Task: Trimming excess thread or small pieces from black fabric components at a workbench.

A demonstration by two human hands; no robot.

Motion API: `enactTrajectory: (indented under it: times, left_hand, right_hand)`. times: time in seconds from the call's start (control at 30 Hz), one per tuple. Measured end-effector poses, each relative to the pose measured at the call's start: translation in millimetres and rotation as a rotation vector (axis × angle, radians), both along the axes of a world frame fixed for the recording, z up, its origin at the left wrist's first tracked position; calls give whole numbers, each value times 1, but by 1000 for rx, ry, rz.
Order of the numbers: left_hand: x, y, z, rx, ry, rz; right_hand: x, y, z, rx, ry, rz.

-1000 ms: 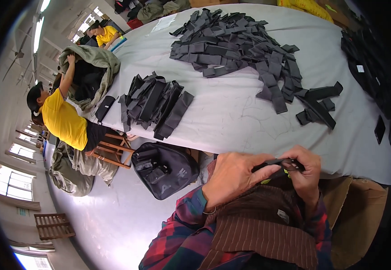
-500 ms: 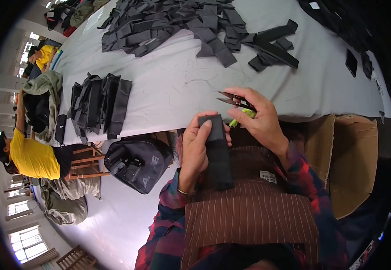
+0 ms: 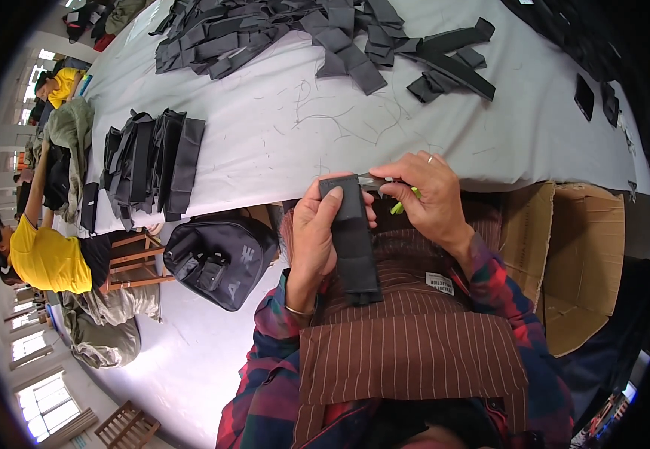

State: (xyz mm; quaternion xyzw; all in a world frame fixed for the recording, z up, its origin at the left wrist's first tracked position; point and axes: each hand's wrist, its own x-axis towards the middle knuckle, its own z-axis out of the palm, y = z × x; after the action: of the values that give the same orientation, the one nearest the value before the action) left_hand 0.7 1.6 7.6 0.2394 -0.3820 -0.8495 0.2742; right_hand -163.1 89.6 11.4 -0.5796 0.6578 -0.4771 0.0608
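While gripping the dark strip point(image 3: 355, 243) in the left hand point(image 3: 314, 228), has brought the thread snips point(image 3: 376, 180) in the right hand point(image 3: 431, 198) across to its upper right edge, closing the clear gap of half a second ago. Held the blades plainly parted back then; now cannot tell them open from closed, with tips partly lost beside the dark fabric. Seems to mean a change from readying the tool to working at the strip's end, though not enough on show to call any cut made. Keeps the strip much as before, hanging lengthwise before the striped apron point(image 3: 407, 359), upper end near the edge of the white-covered table point(image 3: 258, 142). Presses the left thumb flat on the front face near the top, with fingers wrapped behind and fingertips peeping out on the right side. Reaches in from the right with the other forearm angled up and inward, wrist bent, fingers curled round the snips. Shows a bright green piece point(image 3: 397, 206) just under those fingers, perhaps part of the snips, perhaps not
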Motion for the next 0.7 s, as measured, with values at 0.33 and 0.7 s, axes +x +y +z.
enactTrajectory:
  times: [0.33,0.7]
  left_hand:
    - [-1,1,0,32,-15,-12]
    - [-2,3,3,9,-38,-33]
  right_hand:
    - [1,-3,0,-67,138,-54]
    - [-3,-7,6,-72,127,-3]
